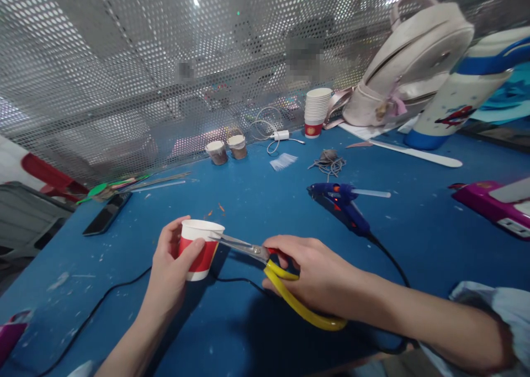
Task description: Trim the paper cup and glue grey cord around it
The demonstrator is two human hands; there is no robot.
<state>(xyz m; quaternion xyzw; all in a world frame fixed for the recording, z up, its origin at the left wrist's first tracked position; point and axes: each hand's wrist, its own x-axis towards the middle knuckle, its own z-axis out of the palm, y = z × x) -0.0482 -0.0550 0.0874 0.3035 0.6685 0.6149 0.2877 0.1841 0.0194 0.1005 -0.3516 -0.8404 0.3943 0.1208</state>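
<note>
Gripping a red-and-white paper cup [199, 251] from its left side, the left hand [170, 269] wraps its fingers behind the wall and presses the thumb across the red band. This grip steadies the cup and leaves the open rim free on the side facing the scissors [248, 248]. The cup stands roughly upright, low over the near part of the blue table [256, 211]; whether its base touches the surface cannot be told. The right hand [317, 275] is closed around the yellow handles, and the steel blades lie nearly level, almost together, with their tips at the cup's rim. A black cable [103, 299] runs across the table beneath both forearms. Set well back, out of the hands' way, are a blue glue gun [342, 203], a stack of paper cups [317, 109], two small brown cups [227, 148] and a phone [106, 214]. A pale backpack [409, 62] leans at the far right.
</note>
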